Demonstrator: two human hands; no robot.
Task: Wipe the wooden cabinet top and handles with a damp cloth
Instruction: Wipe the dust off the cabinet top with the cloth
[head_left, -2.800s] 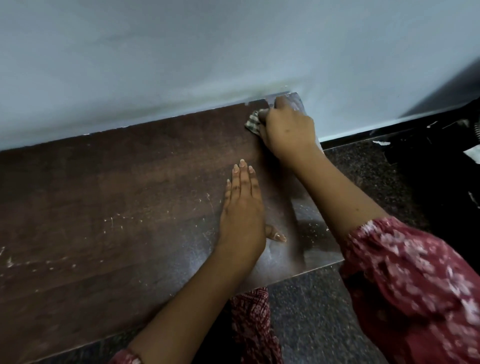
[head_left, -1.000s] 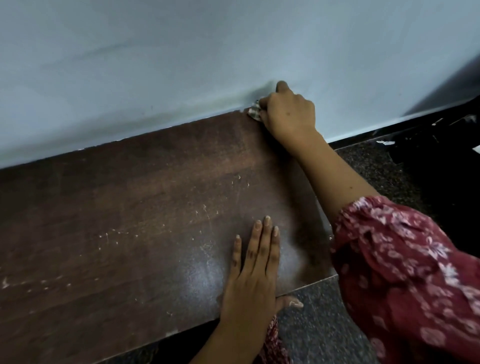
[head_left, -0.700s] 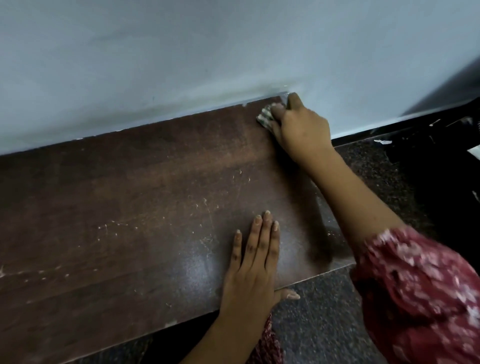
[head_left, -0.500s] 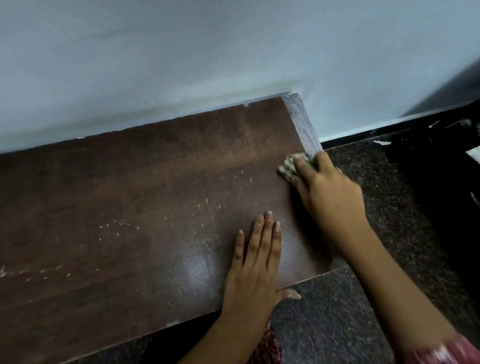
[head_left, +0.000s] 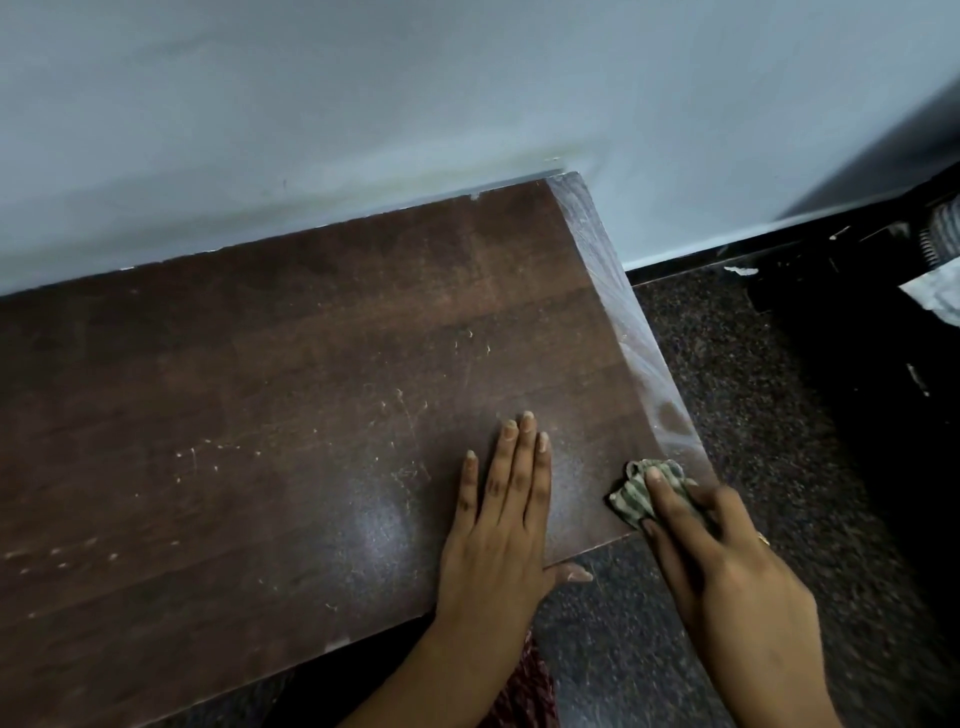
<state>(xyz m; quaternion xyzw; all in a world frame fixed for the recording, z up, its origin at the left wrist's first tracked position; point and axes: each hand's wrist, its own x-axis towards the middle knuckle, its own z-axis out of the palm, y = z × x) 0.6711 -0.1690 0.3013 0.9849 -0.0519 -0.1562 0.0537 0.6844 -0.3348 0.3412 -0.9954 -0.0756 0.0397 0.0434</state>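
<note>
cabinet top (head_left: 260, 415): dark brown wood grain; long back edge against the wall (head_left: 363, 104); right end and front edge free above the floor (head_left: 753, 415); only the top face and a thin strip of the right side in view
surface marks: pale flecks (head_left: 405, 405) and fine scratches scattered mid-top; soft glare patch (head_left: 374, 530) just left of the left hand (head_left: 498, 530); side strip (head_left: 628, 332) pale and streaky
cloth (head_left: 631, 493): small, striped grey-green, bunched up; on the front right corner of the top, touching the wood; partly hidden under fingers
right hand (head_left: 727, 561): over the front right corner, mostly past the front edge above the floor; fingers bent down over the cloth and clamped on it; forefinger laid across the bunch, tip on the fabric; thumb along the near edge of the bunch; slightly motion-blurred; small gold glint on one finger, too blurred to identify
left hand: flat, palm down on the top, just left of the cloth, not touching it; four fingers straight and close together, pointing toward the wall; thumb (head_left: 571, 574) splayed off the front edge; holding nothing
wall: plain pale blue-grey; faint stain along the line where it meets the top
floor: dark speckled stone; pale scrap (head_left: 740, 270) near the skirting; dark bulky object (head_left: 857, 338) far right, unclear
clothing: red patterned fabric (head_left: 524, 691) at the bottom edge, between the forearms
</note>
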